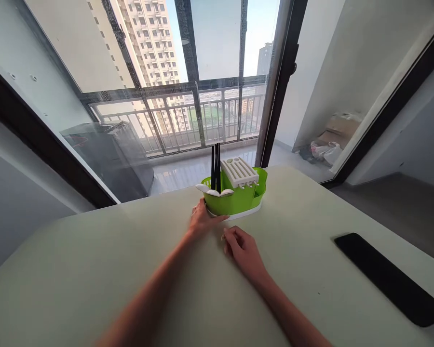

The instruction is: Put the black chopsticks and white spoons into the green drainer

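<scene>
Fingers on your L hand [200, 220] are against the L end of the green holder [235, 201], thumb stretched wide along its white base [246, 213]; can't tell if they're actually gripping. Holder sits upright toward the far edge of the pale tabletop [75, 270]. At its L end, white spoon-like pcs [226, 193] stick out over the rim; next, a few black sticks [217, 168] stand upright, exact no. unclear; then the white slotted rack [239, 171] on top, w/ small hooks along its front. Judging by that, the L part's loaded & the rack's on, so you look well along. Nothing shows in the rack slots & the R compartment's inside is mostly hidden, so can't settle what's left. Your R hand [243, 248] is just in front of the base, not touching, fingers curled narrow; can't tell if they pinch anything. Far R, a black strip [386, 277] lies flat, well apart.
</scene>
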Tool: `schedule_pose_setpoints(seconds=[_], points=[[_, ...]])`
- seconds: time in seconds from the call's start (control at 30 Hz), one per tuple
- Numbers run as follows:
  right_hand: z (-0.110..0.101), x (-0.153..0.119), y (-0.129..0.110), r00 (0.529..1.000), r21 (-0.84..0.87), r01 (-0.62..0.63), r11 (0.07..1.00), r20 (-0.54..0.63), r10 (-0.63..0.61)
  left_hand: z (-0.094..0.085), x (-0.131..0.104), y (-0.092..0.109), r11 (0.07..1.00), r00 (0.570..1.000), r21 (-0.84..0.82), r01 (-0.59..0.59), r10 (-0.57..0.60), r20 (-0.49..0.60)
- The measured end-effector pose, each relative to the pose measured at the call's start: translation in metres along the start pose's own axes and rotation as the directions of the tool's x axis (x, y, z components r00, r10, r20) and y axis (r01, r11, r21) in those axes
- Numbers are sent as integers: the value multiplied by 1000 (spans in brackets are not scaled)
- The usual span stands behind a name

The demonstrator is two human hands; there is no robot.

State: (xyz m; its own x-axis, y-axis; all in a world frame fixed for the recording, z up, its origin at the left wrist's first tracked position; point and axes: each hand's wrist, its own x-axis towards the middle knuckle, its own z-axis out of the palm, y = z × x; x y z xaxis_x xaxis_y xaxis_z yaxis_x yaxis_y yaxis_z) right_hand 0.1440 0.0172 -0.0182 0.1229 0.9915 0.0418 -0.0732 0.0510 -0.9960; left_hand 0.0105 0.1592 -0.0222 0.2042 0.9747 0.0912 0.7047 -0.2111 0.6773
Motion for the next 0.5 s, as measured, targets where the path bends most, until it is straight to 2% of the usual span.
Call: schedule_pose_setpoints(seconds=[0.17,0.3,0.4,0.5], points=[[0,2,1,1000,15,11,1000,-23,-10,27,13,22,999,999,21,-45,45,26],[-1,2,2,1000,2,3,1000,-18,-3,41,19,36,996,995,8,-91,91,30],[-2,3,4,1000,1,-2,1000,-8,2,42,19,36,992,992,-31,-120,122,38],[-3,2,5,1000,6,-8,1000,-3,8,30,8,21,970,979,-164,-181,193,61]])
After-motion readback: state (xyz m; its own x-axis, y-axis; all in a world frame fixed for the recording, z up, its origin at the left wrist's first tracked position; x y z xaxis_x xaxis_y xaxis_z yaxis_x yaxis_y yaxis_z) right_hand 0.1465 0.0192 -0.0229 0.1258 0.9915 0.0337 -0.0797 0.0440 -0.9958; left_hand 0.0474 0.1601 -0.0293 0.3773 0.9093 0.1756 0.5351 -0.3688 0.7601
